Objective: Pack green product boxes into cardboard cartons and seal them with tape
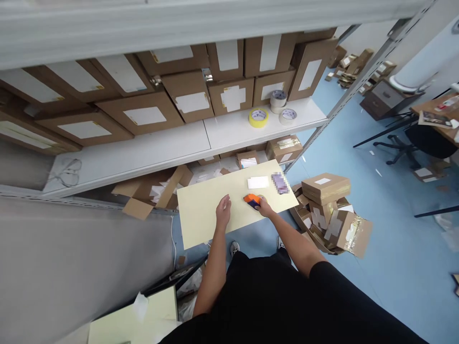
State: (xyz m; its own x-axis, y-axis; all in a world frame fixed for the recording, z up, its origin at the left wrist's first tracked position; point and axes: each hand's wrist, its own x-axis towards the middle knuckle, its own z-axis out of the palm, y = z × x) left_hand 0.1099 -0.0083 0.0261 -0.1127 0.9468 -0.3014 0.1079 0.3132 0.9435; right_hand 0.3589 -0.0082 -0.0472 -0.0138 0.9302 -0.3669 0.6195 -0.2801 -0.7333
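Tape dispenser [252, 199], orange and dark, or so its shape suggested: it was in my right hand [264, 208], over the pale table [204, 210], its orange end pointing toward my left side. As for how far the work had got, I judged it to be at an early point: the dispenser was already in my grasp, but I saw no strip of tape run out from it, and it was not set against any other thing. The white piece [257, 182], a card or a flat box, lay on the table just beyond the dispenser, with neither hand on it. Next to that lay a purple thing [280, 183], too blurred to make out, also untouched. Whatever handling those two called for was, by my reading, not yet done.

My right fingers were closed around the back part of the dispenser; whether its underside met the tabletop I could not tell. My left hand [223, 213] was over the table to the left of it, well apart from the white piece. Its fingers were loosely curled and partly open, with nothing visible between them; whether they brushed the table was not clear from above.
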